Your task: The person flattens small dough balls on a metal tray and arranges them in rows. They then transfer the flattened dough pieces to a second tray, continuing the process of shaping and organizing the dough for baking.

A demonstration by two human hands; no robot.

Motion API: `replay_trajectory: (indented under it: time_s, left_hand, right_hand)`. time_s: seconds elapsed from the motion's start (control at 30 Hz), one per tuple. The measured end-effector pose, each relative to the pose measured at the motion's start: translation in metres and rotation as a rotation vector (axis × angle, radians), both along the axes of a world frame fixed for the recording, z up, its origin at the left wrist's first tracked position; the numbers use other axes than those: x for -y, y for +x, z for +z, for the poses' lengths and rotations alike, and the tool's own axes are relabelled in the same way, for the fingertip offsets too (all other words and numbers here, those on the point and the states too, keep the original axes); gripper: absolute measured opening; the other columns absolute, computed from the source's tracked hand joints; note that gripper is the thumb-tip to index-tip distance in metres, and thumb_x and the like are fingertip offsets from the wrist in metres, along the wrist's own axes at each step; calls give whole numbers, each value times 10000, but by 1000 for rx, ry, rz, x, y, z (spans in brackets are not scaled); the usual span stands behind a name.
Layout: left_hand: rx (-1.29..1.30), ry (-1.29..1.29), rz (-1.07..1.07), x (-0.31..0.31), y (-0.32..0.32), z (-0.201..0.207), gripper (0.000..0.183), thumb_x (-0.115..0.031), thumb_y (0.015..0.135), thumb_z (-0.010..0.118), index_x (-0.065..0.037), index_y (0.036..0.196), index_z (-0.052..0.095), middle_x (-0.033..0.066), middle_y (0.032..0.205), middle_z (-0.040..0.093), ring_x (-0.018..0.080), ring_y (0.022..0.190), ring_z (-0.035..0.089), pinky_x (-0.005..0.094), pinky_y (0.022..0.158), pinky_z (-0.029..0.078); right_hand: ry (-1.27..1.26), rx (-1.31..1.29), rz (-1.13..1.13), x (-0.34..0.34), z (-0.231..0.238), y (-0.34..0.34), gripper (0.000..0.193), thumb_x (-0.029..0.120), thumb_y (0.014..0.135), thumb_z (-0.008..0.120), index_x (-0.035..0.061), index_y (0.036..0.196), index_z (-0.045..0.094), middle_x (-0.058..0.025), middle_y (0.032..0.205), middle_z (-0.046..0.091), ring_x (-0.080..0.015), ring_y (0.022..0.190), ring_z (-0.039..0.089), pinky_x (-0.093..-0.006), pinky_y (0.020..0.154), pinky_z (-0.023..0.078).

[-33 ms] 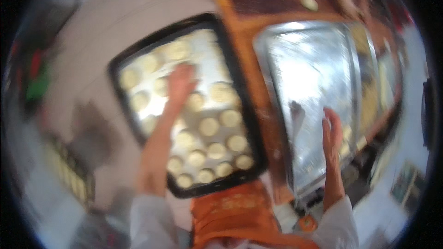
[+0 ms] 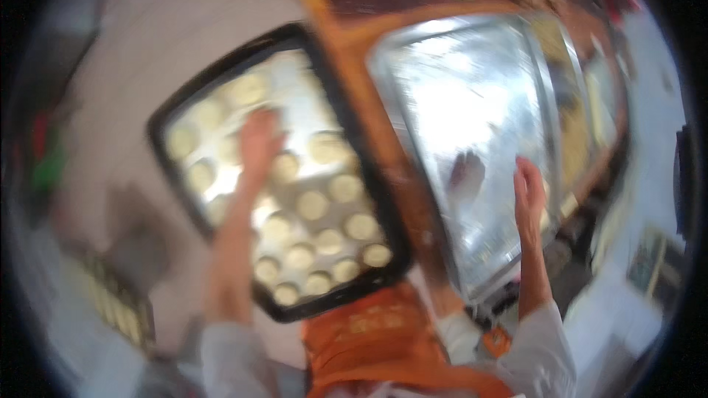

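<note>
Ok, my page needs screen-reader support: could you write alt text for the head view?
A person's left hand is over a black-rimmed tray of pale, dough-like discs. The right hand is near a shiny metal tray on a brown table.

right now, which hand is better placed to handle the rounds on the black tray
Probably the left: the left hand is at the black tray, among the rounds, while the right hand is off by the metal tray.
</note>
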State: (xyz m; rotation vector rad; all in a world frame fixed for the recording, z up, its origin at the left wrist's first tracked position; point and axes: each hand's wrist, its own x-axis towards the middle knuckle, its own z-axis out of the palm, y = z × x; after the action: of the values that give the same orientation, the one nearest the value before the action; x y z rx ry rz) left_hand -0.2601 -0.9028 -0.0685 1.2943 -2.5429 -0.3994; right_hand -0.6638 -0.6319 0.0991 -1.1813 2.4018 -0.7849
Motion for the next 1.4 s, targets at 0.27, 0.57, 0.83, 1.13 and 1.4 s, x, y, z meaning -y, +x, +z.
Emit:
replay_trajectory:
  time_s: [0.27, 0.57, 0.83, 1.13, 1.4]
  left_hand:
    - [21, 33, 7, -16, -28, 25, 581, -177, 816, 658, -8, 1314, 411, 240, 1326, 419, 408, 1227, 385, 457, 1023, 322]
    - [-415, 239, 125, -92, -89, 84, 459, -53, 876, 562, 10, 1309, 424, 186, 1389, 392, 303, 1296, 355, 391, 1067, 276]
    - [-1092, 1269, 111, -226, -196, 159, 423, -244, 946, 480, -30, 1307, 428, 56, 1194, 519, 156, 1029, 511, 281, 833, 445]
    - [-1274, 2007, 346, -149, -161, 156, 480, -450, 956, 395, -62, 1219, 498, 56, 1002, 582, 153, 875, 576, 263, 673, 486]
    - [-472, 288, 359, 38, -136, 48, 490, -259, 793, 689, -46, 1195, 506, 147, 1113, 554, 266, 1015, 553, 348, 858, 448]
  right_hand:
    - [305, -154, -107, -196, -44, -193, 448, 85, 823, 613, 73, 1256, 500, -170, 1226, 543, -296, 1170, 507, -319, 924, 430]
    - [636, -74, 45, -151, -10, -178, 450, 13, 755, 663, 43, 1180, 517, -74, 1005, 536, -157, 913, 527, -295, 744, 470]
    - [94, 1114, -37, -87, 64, -30, 500, 63, 785, 690, 50, 1218, 442, -78, 1107, 536, -170, 1042, 526, -312, 894, 424]
    - [406, -231, 70, -239, -39, -184, 489, 70, 870, 532, 13, 1336, 395, -146, 1320, 460, -276, 1251, 405, -353, 1042, 300]
    - [521, 156, -98, -267, -55, -213, 593, -74, 751, 486, 1, 1332, 387, -149, 1322, 428, -260, 1245, 396, -344, 1036, 304]
